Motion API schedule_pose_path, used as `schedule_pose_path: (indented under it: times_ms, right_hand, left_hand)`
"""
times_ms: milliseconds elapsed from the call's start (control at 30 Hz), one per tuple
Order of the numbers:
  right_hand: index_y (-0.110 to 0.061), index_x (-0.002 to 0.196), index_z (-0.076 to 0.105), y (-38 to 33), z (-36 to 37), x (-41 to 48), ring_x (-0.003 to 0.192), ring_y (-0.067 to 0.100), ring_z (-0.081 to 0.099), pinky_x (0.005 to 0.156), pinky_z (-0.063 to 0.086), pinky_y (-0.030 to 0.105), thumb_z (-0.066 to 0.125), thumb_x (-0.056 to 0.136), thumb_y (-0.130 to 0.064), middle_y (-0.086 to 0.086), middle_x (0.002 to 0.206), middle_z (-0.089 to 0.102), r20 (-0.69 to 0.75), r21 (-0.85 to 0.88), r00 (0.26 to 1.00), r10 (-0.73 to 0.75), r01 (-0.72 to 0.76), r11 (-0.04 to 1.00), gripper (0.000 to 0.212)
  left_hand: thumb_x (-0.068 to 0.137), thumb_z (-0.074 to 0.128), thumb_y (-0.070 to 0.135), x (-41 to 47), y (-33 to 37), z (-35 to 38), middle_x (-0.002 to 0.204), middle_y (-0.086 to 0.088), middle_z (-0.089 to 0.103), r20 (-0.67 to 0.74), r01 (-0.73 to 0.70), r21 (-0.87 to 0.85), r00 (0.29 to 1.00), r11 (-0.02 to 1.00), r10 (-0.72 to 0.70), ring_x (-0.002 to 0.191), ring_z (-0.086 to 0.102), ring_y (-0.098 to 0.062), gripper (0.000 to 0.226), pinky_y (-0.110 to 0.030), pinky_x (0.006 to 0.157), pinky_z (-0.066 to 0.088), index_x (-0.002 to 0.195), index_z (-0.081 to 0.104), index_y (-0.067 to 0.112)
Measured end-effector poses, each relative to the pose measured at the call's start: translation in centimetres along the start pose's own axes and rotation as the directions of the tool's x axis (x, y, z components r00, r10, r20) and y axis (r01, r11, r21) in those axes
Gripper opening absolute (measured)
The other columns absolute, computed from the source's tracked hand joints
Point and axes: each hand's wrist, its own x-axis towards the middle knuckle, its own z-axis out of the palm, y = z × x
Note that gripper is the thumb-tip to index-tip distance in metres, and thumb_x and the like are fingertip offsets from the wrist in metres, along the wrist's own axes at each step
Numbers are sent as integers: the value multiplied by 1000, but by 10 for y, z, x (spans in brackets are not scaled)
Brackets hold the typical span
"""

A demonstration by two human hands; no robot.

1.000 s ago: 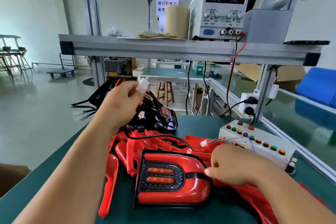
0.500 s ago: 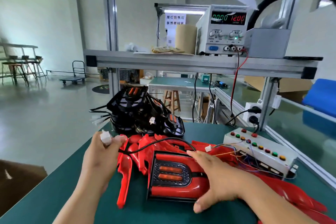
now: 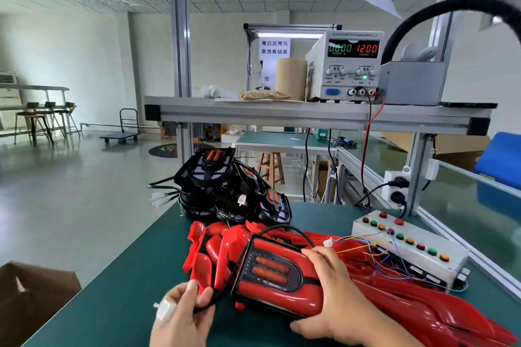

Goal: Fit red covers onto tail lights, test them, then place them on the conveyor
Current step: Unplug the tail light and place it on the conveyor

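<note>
Green mat [image 3: 112, 290] covers the bench and carries all the work items. Aluminium frame [image 3: 310, 115] spans the bench at 12 o'clock, with a supply [image 3: 346, 65] on its shelf; the display shows green zeros and a red 12.00. A red lead and a black lead drop from its terminals behind the bench.

Loose covers [image 3: 423, 298], red and glossy, lie heaped from bench centre out to 4 o'clock. Bare housings [image 3: 225, 191], black, are piled at 12 o'clock of the heap, touching its far edge. A test box [image 3: 408, 248] with a row of red, green and yellow buttons sits at 2 o'clock, thin coloured wires trailing from it onto the covers.

The tail light [image 3: 276, 276], red cover fitted, lies flat on the mat at bench centre, lens up and resting against the heap. Its two orange strips are unlit.

The right hand [image 3: 335, 298] clamps the tail light's 3 o'clock end, fingers curled over the top and thumb against the near edge.

The left hand [image 3: 180, 315], at 7 o'clock of the tail light, is closed on a white connector [image 3: 165, 310], which juts out at the hand's 9 o'clock side. A black cable [image 3: 282, 229] loops from the far edge of the tail light, runs along its 9 o'clock side and passes between the thumb and fingers of this hand.
</note>
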Motion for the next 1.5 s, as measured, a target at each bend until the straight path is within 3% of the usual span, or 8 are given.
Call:
schedule_pose_path:
  times_ms: [233, 433, 667, 767, 900, 1067, 1300, 1500]
  right_hand:
    - [-38, 138, 26, -34, 7, 13, 121, 7, 41, 108, 36, 32, 71, 42, -76, -26, 123, 26, -182, 432, 969, 167, -74, 899, 113]
    - [-29, 149, 18, -61, 31, 18, 134, 19, 26, 113, 29, 37, 64, 36, -79, -4, 141, 25, -213, 498, 911, 353, -209, 841, 132]
    - [-33, 152, -1, -65, 41, 20, 139, 11, 15, 115, 24, 30, 60, 41, -82, -13, 146, 13, -166, 390, 954, 250, -169, 905, 136]
    - [-40, 145, 22, -52, 38, 23, 126, -18, 32, 99, 31, 5, 68, 57, -79, -23, 142, 29, -152, 634, 974, 167, -33, 773, 107]
    - [-37, 113, 60, -30, 26, 39, 98, 7, 61, 90, 51, 30, 54, 92, -47, -5, 116, 62, -287, 825, 830, 479, -40, 564, 24]
    - [-26, 115, 58, -37, -15, 56, 73, 10, 65, 62, 51, 28, 47, 83, -65, 4, 100, 69, -246, 946, 832, 498, 95, 309, 51]
    - [-24, 108, 65, -39, -62, 79, 49, 12, 37, 50, 31, 28, 45, 101, -22, -5, 55, 49, -420, 853, 718, 555, 103, 512, 22]
    - [2, 85, 59, -37, -67, 71, 52, 15, 42, 54, 39, 29, 48, 92, 1, 14, 63, 47, 29, 885, 973, 230, -132, 446, 13]
  left_hand:
    - [91, 58, 19, -26, -20, 42, 55, -8, 53, 137, 67, -236, 990, 970, -35, 76, 57, -21, 21, -31, 79, 46, 102, 61, 1]
    - [72, 62, 26, -30, -24, 70, 116, -26, 67, 457, 183, -366, 890, 913, 5, 102, 67, -42, 56, -45, 74, 59, 124, 62, 4]
    - [84, 64, 7, -14, -23, 73, 99, -23, 73, 299, -50, -200, 948, 979, 109, 88, 71, -42, 27, -57, 77, 57, 110, 66, 12]
    - [78, 68, 13, -8, -7, 76, 100, -21, 73, 291, -101, -216, 943, 971, 163, 87, 72, -37, 39, -59, 83, 55, 116, 64, 8]
    - [74, 69, 24, 7, 21, 74, 107, -20, 72, 292, -98, -213, 943, 972, 159, 90, 71, -35, 51, -57, 81, 56, 121, 61, 5]
    - [69, 70, 31, 19, 35, 63, 111, -26, 69, 425, -56, -80, 901, 995, 85, 99, 66, -47, 60, -66, 79, 53, 121, 62, 1]
    - [68, 68, 25, 25, 25, 58, 99, -24, 73, 607, -27, 55, 794, 998, -12, 80, 73, -34, 29, -46, 67, 61, 90, 78, 10]
    - [36, 93, 34, 33, 32, 68, 91, -25, 73, 712, 58, 132, 689, 990, -135, 76, 73, -35, 65, -39, 61, 60, 89, 77, -1]
